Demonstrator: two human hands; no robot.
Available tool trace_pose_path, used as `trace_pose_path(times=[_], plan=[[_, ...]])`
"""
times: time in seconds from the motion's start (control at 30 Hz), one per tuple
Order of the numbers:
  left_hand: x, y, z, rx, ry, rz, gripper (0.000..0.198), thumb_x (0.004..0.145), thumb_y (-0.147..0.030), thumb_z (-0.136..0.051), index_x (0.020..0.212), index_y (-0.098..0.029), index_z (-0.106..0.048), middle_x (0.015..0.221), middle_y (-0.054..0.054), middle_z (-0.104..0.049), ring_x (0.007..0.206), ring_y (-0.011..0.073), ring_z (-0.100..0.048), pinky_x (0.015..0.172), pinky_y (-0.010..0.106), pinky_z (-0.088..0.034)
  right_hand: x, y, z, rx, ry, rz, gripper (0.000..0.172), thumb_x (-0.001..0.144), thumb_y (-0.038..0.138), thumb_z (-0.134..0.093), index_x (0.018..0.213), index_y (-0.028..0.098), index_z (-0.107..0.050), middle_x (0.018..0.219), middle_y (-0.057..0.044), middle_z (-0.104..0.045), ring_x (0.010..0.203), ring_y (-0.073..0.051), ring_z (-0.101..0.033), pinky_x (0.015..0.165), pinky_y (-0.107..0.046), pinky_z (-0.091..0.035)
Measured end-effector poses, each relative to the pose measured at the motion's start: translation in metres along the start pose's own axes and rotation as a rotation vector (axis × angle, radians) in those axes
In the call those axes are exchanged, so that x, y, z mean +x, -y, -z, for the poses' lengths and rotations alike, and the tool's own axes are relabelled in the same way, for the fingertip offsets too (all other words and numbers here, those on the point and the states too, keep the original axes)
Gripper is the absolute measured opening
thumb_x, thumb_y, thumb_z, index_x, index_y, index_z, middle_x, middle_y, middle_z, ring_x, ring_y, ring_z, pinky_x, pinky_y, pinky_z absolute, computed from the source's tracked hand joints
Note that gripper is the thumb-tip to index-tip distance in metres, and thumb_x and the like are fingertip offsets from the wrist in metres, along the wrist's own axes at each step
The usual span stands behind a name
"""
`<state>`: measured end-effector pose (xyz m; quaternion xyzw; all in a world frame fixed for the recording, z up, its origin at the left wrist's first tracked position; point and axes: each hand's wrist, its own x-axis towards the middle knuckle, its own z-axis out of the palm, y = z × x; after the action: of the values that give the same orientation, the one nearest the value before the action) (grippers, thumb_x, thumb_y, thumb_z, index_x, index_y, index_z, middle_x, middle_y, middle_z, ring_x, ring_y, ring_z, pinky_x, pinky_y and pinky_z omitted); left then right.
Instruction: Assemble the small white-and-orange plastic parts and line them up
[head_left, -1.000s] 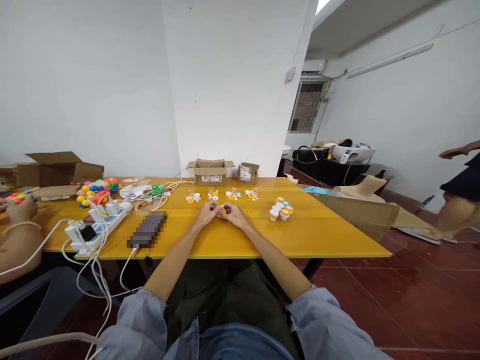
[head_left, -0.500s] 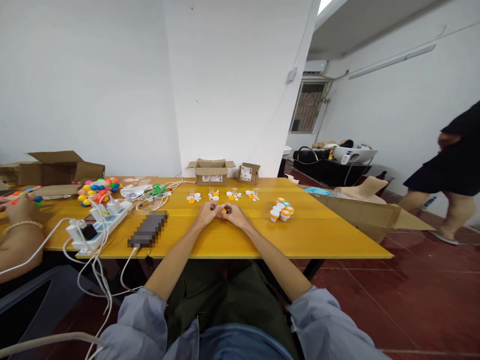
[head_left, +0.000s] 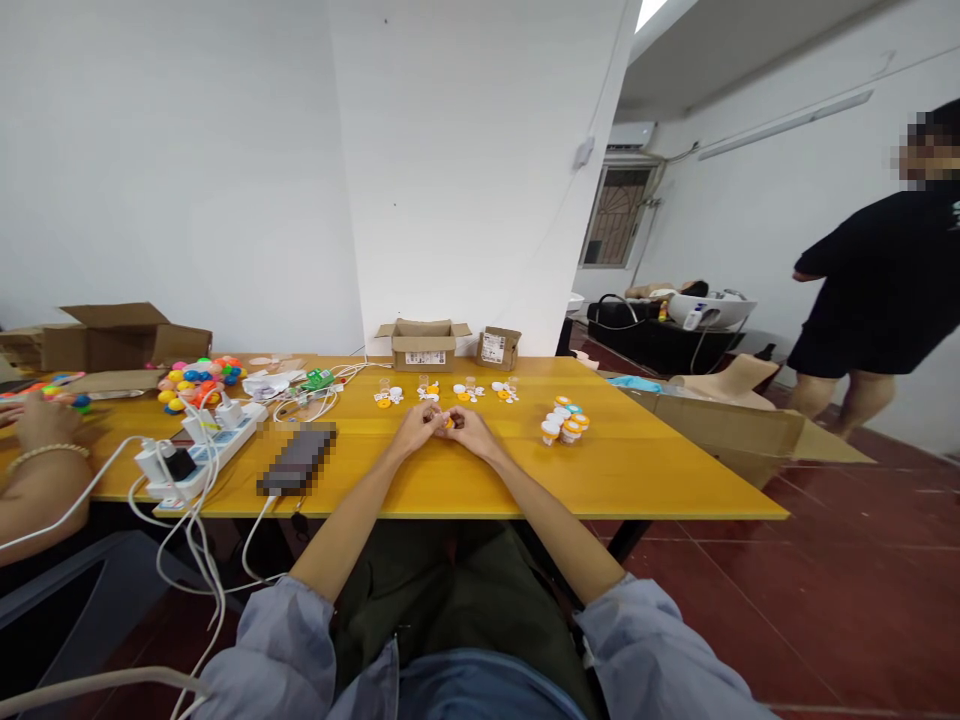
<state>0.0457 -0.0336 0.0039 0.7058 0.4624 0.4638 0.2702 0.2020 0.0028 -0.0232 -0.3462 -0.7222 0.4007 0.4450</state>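
place: small assembly workroom | signs: yellow worktable [head_left: 645, 470], cardboard boxes [head_left: 424, 345], power strip [head_left: 199, 445], sorted small parts [head_left: 564, 420]

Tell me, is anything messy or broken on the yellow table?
Nothing looks broken or spilled. The messiest spot is the left side: white cables tangle around the power strip and dangle off the table edge. The left hand and right hand pinch a small orange piece together.

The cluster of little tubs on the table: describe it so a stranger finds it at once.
Start at the yellow table. Right of the right hand, which meets the left hand on a small orange piece, stands the cluster of little tubs. Unlike the loose parts farther back, these stand upright, packed together, with orange and blue lids.
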Motion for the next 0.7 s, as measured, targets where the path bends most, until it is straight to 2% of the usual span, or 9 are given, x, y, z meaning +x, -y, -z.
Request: trace_pose_path(times=[0.13, 0.37, 0.5, 0.7], plan=[[-0.001, 0.0, 0.0, 0.079, -0.054, 0.031, 0.039, 0.079, -0.056, -0.067, 0.069, -0.02, -0.056, 0.058, -0.003, -0.055, 0.058, 0.0144, -0.052, 0.058, 0.026, -0.04, 0.0, -0.002, 0.0, -0.019, 0.014, 0.016, 0.03, 0.059, 0.039, -0.08, 0.077, 0.02, -0.065, 0.073, 0.002, -0.065, 0.068, -0.015, -0.057, 0.064, -0.028, -0.047], [0.001, 0.006, 0.0, -0.007, 0.05, -0.068, 0.03, 0.082, -0.048, -0.064, 0.092, -0.02, -0.066, 0.06, -0.005, -0.057, 0.06, 0.0137, -0.054, 0.061, 0.025, -0.044, 0.001, -0.002, 0.003, 0.022, 0.0, 0.001, 0.03, 0.059, 0.035, -0.081, 0.08, 0.02, -0.066, 0.076, 0.001, -0.069, 0.072, -0.017, -0.061, 0.068, -0.03, -0.05], [0.003, 0.011, 0.001, 0.029, 0.014, -0.043, 0.029, 0.083, -0.048, -0.062, 0.083, -0.019, -0.066, 0.062, -0.002, -0.061, 0.062, 0.0149, -0.056, 0.062, 0.026, -0.045, 0.001, 0.001, 0.001, 0.037, 0.003, -0.025, 0.032, 0.057, 0.035, -0.082, 0.079, 0.02, -0.066, 0.075, 0.001, -0.069, 0.071, -0.017, -0.061, 0.068, -0.031, -0.05], [0.0, 0.004, 0.001, 0.16, -0.057, 0.033, 0.042, 0.081, -0.06, -0.061, 0.068, -0.02, -0.062, 0.06, -0.001, -0.062, 0.063, 0.0173, -0.058, 0.063, 0.028, -0.044, -0.001, 0.004, -0.001, 0.038, -0.004, -0.044, 0.028, 0.055, 0.03, -0.081, 0.075, 0.02, -0.064, 0.074, 0.002, -0.068, 0.07, -0.016, -0.06, 0.068, -0.03, -0.05]])
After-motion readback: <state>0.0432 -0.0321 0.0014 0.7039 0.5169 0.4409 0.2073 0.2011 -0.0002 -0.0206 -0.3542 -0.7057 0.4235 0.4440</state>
